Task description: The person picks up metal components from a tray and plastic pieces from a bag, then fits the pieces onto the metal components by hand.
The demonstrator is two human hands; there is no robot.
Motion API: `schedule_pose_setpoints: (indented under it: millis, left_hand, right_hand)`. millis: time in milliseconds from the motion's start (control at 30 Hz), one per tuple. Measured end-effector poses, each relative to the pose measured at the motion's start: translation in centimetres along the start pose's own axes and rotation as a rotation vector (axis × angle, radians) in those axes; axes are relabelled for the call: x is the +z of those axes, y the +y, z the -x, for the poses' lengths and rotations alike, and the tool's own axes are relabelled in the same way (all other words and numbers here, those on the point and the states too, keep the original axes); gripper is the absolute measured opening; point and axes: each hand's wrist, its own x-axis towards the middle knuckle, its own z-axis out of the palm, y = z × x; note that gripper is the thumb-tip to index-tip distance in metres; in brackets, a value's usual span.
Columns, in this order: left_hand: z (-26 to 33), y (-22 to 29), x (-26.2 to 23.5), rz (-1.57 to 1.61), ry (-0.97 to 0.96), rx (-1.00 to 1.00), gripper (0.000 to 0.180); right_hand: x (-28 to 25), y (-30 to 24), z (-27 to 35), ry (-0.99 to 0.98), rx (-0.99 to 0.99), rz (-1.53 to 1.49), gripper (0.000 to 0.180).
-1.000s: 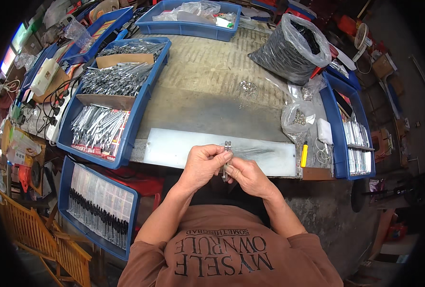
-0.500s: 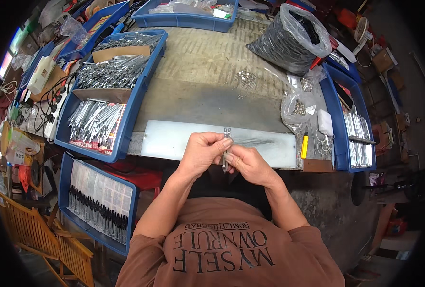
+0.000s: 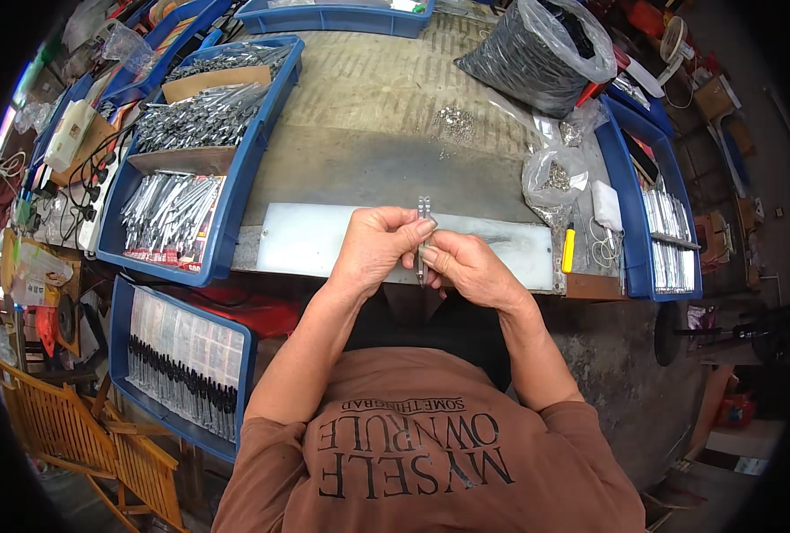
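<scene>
Between my two hands, over the near edge of the table, stand slim silver metal pieces (image 3: 423, 208), side by side, with a pointed lower end. My left hand (image 3: 375, 247) pinches them near the top between thumb and fingers. Lower down, my right hand (image 3: 468, 265) closes on them from the other side. Their middle is hidden by my fingers, so their exact kind is unclear. Beneath and behind the hands lies a long pale plate (image 3: 311, 240) with a dark smear on its right part.
At left, a blue divided tray (image 3: 257, 182) holds many slender silver rods. Below it a blue tray (image 3: 246, 373) holds black-topped clear sticks. To the right are a yellow-handled tool (image 3: 568, 251), bags of small metal parts (image 3: 555, 182) and another blue tray (image 3: 630, 222). A large bag (image 3: 537, 67) stands behind.
The view has shifted slightly, so the table sits higher in it. Both hands keep their grip on the metal pieces, with the right fingers a little rearranged.
</scene>
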Motion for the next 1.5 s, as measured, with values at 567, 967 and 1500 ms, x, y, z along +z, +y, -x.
schedule_pose_setpoints:
  millis: [567, 967, 1500]
  left_hand:
    - [-0.9, 0.0, 0.2, 0.005, -0.015, 0.015, 0.014]
    - [-1.1, 0.5, 0.3, 0.02, -0.022, 0.024, 0.013]
    - [1.3, 1.9, 0.0, -0.483, -0.274, 0.138, 0.015]
  right_hand:
    - [-0.4, -0.4, 0.1, 0.005, 0.007, -0.056, 0.027]
    - [-0.5, -0.1, -0.1, 0.026, -0.042, -0.017, 0.028]
    - [-4.0, -3.3, 0.0, -0.045, -0.4, 0.407, 0.018]
